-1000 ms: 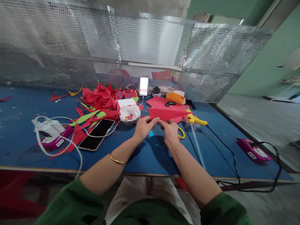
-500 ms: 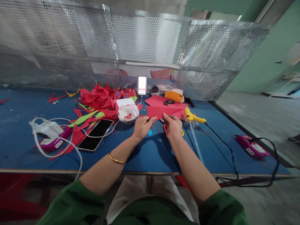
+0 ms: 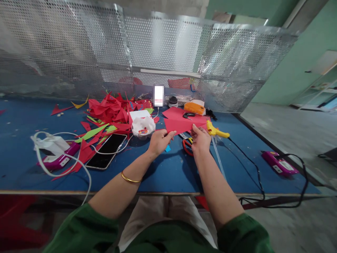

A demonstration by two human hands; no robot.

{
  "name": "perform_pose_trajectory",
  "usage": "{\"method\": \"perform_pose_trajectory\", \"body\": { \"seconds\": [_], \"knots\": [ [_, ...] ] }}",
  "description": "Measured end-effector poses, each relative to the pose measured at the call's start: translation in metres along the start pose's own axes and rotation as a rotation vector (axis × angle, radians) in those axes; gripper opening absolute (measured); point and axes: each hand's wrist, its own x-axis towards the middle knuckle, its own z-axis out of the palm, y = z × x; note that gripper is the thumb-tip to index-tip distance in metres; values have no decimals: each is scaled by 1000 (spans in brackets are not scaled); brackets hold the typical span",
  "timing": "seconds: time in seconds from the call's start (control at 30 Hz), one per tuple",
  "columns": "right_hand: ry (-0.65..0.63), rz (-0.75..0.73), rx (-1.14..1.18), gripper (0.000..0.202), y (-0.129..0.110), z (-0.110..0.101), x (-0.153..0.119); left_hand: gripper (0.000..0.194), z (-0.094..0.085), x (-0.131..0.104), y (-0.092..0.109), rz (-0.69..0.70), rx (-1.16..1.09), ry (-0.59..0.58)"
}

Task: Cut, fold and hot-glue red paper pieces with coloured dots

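A piece of red paper (image 3: 177,125) is stretched between my two hands just above the blue table. My left hand (image 3: 159,142) pinches its lower left corner between thumb and fingers. Along its lower edge, further right, my right hand (image 3: 200,140) grips it with the thumb on top. Scissors with red and yellow handles (image 3: 187,147) lie under the paper beside my right hand, partly hidden by it. Behind the held piece rests another red sheet (image 3: 175,112), with a black key (image 3: 189,115) on top. A yellow glue gun (image 3: 217,130) lies right of my right hand.
Red paper scraps (image 3: 110,109) are heaped at the back left, near a lined bowl (image 3: 143,127). A dark phone (image 3: 106,151), white cable and purple power strip (image 3: 56,161) lie left. Another purple power strip (image 3: 279,163) sits right. A perforated metal screen (image 3: 163,45) borders the back.
My right hand has slid to the right along the paper's lower edge, uncovering more of the scissors. My left hand keeps its pinch at the corner.
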Motion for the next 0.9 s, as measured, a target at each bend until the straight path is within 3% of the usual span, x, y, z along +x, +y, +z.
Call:
{"method": "perform_pose_trajectory", "body": {
  "seconds": [0.3, 0.43, 0.53, 0.6, 0.7, 0.9],
  "knots": [
    [82, -24, -9, 28, -17, -9, 11, 43, -6, 8, -2, -12, -127, 43],
    [-121, 121, -86, 43, -9, 0, -11, 46, -5, 9, -5, -37, -181, 72],
    [-307, 215, -137, 42, 3, 9, -33, 48, -1, 7, -5, -42, -183, 47],
    [-343, 223, -143, 39, 9, 12, -41, 48, 2, 5, -4, -40, -177, 25],
    [-279, 166, -99, 39, 7, 11, -37, 47, 2, 4, -3, -43, -162, 1],
    [-7, -20, 49, 34, -18, -2, -1, 44, -1, 5, -3, -49, -139, -28]
  ]
}}
